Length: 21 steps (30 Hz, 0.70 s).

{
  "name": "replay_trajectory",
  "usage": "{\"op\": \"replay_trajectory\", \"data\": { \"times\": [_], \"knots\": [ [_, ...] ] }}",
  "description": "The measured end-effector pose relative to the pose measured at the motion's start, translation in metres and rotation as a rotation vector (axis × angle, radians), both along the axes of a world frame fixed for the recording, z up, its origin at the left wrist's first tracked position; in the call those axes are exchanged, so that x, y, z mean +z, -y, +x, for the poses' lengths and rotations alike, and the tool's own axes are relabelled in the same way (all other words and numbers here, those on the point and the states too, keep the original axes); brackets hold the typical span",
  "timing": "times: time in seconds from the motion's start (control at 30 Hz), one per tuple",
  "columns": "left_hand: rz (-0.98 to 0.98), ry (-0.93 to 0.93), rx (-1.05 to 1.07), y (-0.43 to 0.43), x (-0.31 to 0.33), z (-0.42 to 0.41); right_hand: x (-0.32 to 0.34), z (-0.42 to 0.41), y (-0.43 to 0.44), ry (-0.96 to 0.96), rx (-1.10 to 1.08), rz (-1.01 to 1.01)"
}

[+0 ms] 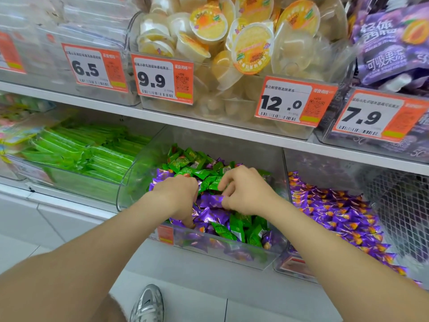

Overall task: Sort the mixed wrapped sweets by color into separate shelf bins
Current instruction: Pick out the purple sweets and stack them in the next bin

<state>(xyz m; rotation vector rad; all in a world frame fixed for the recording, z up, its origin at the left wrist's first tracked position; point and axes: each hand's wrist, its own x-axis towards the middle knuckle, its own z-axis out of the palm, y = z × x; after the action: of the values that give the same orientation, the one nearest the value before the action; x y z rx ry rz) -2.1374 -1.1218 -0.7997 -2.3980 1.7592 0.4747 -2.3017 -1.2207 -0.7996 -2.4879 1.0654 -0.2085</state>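
— Purple and green sweets lie mixed in the clear middle bin.
— And the hands?
— The left hand curls down into the purple ones at the front; whether it grips one, I cannot tell. The right hand pinches a purple sweet.
— The neighbours?
— The right bin holds only purple sweets; the left bin holds green stick packs.

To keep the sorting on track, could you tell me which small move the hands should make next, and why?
Probably lift the right hand, which seems to pinch a purple sweet, and carry it to the bin on the right, which holds only purple sweets. The middle bin mixes green sweets with purple.
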Motion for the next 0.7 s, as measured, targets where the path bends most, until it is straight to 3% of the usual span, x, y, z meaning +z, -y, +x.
{"op": "replay_trajectory", "data": {
  "times": [0.1, 0.23, 0.43, 0.57, 0.7],
  "knots": [
    [-0.076, 0.004, 0.088, -0.003, 0.0, -0.002, 0.018, -0.011, -0.005, 0.234, -0.071, 0.161],
    [-0.233, -0.05, 0.086, -0.008, 0.0, -0.005, 0.03, -0.03, -0.012, 0.388, -0.098, 0.441],
    [-0.566, -0.499, 0.093, -0.019, 0.024, -0.03, 0.048, -0.06, -0.025, 0.566, -0.173, 0.763],
    [-0.688, -0.633, 0.072, -0.022, 0.029, -0.05, 0.056, -0.091, -0.031, 0.649, -0.186, 0.612],
    [-0.727, -0.68, 0.032, -0.014, 0.03, -0.07, 0.055, -0.118, -0.023, 0.778, -0.413, 0.567]
  ]
}}
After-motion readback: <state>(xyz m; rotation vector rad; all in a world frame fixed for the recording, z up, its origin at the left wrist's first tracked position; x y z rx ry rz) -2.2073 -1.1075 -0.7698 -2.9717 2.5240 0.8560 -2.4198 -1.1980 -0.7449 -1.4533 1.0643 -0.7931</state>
